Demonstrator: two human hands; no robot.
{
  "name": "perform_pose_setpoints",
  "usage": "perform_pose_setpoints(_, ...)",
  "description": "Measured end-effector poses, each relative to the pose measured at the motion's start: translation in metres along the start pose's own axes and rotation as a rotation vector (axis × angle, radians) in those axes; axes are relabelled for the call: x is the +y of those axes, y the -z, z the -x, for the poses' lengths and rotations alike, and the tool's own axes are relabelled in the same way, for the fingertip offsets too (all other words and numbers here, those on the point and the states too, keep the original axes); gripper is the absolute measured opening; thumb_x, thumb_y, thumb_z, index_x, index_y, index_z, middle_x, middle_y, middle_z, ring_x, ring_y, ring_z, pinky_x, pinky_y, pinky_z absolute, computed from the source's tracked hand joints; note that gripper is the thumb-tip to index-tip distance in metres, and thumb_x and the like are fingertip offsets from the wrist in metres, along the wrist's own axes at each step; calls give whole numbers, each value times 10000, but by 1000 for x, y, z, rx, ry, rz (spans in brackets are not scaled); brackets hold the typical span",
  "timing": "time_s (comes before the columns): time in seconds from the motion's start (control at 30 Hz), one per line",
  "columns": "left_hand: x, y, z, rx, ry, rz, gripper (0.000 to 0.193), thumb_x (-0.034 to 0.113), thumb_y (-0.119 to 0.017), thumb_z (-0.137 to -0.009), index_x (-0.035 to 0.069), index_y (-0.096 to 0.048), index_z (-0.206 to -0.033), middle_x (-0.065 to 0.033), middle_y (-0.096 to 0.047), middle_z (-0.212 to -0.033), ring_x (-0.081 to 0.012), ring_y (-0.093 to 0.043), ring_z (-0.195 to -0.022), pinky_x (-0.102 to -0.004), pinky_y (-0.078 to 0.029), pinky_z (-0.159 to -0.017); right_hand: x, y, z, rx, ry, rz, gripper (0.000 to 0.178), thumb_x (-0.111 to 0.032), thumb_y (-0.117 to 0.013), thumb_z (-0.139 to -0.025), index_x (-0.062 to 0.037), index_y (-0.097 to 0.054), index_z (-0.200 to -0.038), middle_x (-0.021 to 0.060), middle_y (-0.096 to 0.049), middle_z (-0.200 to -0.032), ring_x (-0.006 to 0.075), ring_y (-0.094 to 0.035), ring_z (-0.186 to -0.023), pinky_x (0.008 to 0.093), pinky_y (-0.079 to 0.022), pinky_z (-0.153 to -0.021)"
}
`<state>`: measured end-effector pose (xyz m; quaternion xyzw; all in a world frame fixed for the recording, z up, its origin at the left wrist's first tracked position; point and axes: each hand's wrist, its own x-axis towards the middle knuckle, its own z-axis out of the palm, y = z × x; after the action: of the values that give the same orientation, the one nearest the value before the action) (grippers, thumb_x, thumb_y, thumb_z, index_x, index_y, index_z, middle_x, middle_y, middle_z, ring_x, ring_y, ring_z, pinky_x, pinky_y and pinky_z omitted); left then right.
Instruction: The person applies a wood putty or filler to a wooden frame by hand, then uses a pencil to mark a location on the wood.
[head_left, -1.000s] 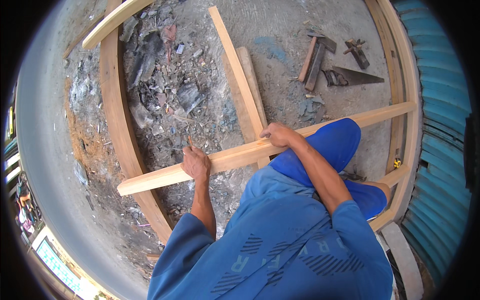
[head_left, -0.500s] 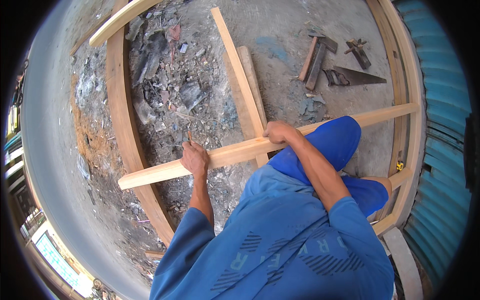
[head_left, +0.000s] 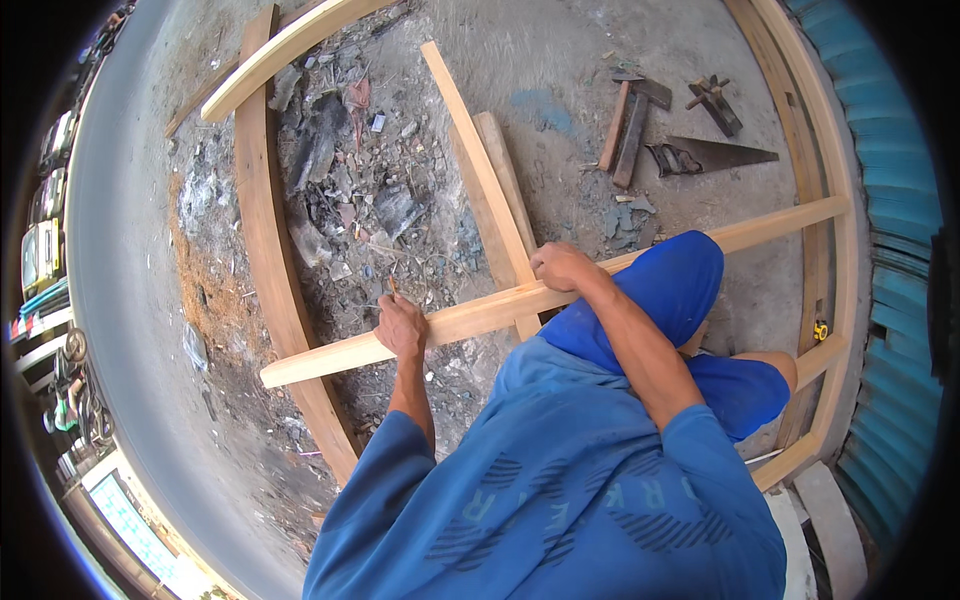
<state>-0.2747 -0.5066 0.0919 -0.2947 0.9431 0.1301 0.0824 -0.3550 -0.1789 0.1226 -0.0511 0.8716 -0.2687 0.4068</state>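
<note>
Both hands (head_left: 402, 327) (head_left: 563, 268) grasp the beam (head_left: 478, 317) (the left also holds a thin stick (head_left: 393, 287)).

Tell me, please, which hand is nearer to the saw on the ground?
The right hand. It is at the long beam, left of the saw and lower in the picture. The left hand is at the same beam, farther left.

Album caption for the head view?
Left hand with thin stick, right hand on wooden beam, saw lying beyond.
</note>
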Motion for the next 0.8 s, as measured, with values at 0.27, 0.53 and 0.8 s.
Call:
perform_pose_setpoints(0.27,5,5,2,-46,-1,-12,306,360,-442,-1053,96,-588,-1104,-210,-720,-962,-411,-661,-968,-533,-429,-845,5,2,10,33,-31,25,337,-46,-586,-804,-101,-776,-1078,246,-711,-1134,418,-677,-1104,480,-543,-932)
perform_pose_setpoints(0.53,2,0,1,-34,-10,10,299,368,-463,-1047,107,-594,-1114,-206,-713,-925,-400,-660,-905,-524,-426,-817,7,-2,-7,-193,-46,116,386,-28,-597,-731,-133,-783,-1053,206,-731,-1099,393,-699,-1053,473,-554,-868)
perform_pose_setpoints(0.8,4,3,1,-54,0,28,280,350,-479,-1041,106,-604,-1101,-187,-716,-932,-400,-661,-915,-509,-419,-828,-3,-10,-18,-286,25,213,548,21,-554,-704,-172,-763,-1172,150,-725,-1177,354,-681,-1105,417,-545,-903)
